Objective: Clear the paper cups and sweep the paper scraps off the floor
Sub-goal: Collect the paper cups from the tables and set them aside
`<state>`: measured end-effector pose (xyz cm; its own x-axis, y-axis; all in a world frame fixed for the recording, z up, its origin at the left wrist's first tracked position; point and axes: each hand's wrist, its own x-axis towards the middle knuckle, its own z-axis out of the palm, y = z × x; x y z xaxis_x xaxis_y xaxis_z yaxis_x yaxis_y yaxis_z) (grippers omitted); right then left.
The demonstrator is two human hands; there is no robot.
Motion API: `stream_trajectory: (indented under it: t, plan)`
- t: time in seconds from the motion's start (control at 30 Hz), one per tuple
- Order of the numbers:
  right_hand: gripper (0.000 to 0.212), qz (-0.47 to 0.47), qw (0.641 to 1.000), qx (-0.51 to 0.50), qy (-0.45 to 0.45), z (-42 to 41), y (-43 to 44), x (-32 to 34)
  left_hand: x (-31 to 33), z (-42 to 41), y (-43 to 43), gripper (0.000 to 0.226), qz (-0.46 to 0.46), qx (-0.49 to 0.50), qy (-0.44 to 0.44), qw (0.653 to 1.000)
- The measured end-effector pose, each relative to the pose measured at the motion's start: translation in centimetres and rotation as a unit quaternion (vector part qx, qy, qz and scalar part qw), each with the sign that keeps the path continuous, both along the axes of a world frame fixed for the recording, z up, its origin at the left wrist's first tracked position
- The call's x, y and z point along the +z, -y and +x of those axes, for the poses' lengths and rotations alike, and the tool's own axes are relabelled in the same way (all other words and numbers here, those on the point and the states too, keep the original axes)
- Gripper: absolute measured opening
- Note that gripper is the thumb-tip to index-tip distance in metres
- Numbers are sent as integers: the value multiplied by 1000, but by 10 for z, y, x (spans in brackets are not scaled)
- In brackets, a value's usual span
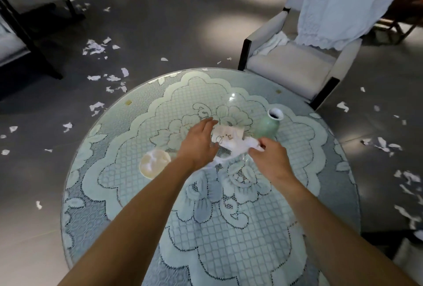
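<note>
I read my left hand [199, 142] near the centre of the table [229, 228], fingers straight and spread beside a printed paper cup [227, 136]; I cannot tell whether it touches. My right hand [269, 158], apart from the left, pinches crumpled white paper [250, 143] at the cup's 4 o'clock. A second paper cup [155, 164] stands at the left hand's 8 o'clock. A green vase [269, 126] stands at the printed cup's 2 o'clock. Paper scraps [95, 47] litter the floor at the table's 9 to 11 and 3 o'clock.

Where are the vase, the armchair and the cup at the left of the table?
Vase [269, 129]: head view, green body.
Armchair [290, 66]: head view, seat cushion.
Left cup [150, 173]: head view, cream inside near the rim.
</note>
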<state>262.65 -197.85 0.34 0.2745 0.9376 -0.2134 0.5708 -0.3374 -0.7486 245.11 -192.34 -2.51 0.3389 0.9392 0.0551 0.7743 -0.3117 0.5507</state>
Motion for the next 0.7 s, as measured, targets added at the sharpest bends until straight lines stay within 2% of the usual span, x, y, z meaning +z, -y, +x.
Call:
stream_trajectory:
  t: [0.13,0.23,0.33,0.5,0.6,0.7]
  plan:
    - [11,-5,999,-47,-4,36,10,2,-6,40,-26,74,-27,-70,-42,996]
    - [22,6,997,-72,11,57,15,3,-17,63,-43,93,-57,-105,-81,990]
    - [10,19,997,-71,4,64,18,3,-25,76,-51,108,-87,-130,-136,978]
    - [21,27,999,-23,-8,48,14,14,-32,69,-42,104,-63,-119,-220,966]
    - [26,40,999,13,-23,28,9,23,-23,54,-34,104,-60,-95,-192,975]
    - [23,53,997,35,-33,10,0,33,-13,34,-23,114,-84,-40,-40,995]
